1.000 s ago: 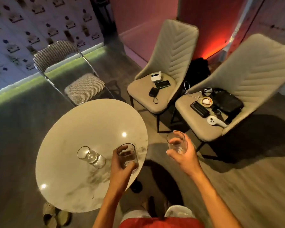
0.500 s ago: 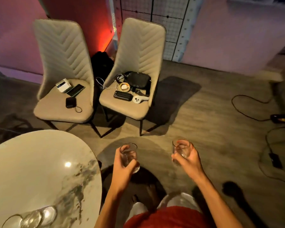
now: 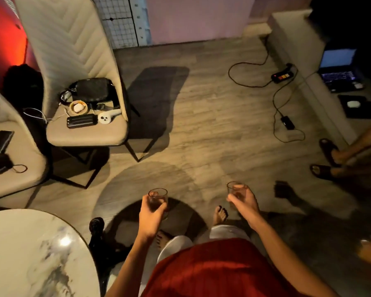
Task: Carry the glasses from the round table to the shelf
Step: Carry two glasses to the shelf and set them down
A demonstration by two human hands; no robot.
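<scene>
My left hand [image 3: 151, 215] grips a clear drinking glass [image 3: 158, 197] upright, held over the wooden floor in front of me. My right hand [image 3: 244, 203] holds a second clear glass [image 3: 236, 189] at about the same height, to the right. The round marble table [image 3: 30, 254] lies at the lower left, with both hands to its right and off it. No shelf shows in this view, and the third glass is out of frame.
Two beige chairs [image 3: 90, 133] loaded with a black bag, phones and small gadgets stand at the left. Cables and a power strip [image 3: 283, 76] cross the floor at the right, near a laptop [image 3: 338, 71]. Another person's sandalled feet [image 3: 328, 159] are at the right edge.
The view has swung to the right, away from the table. Both hands have kept their glasses and moved off the tabletop over the floor. The glass left on the table has gone out of frame.
</scene>
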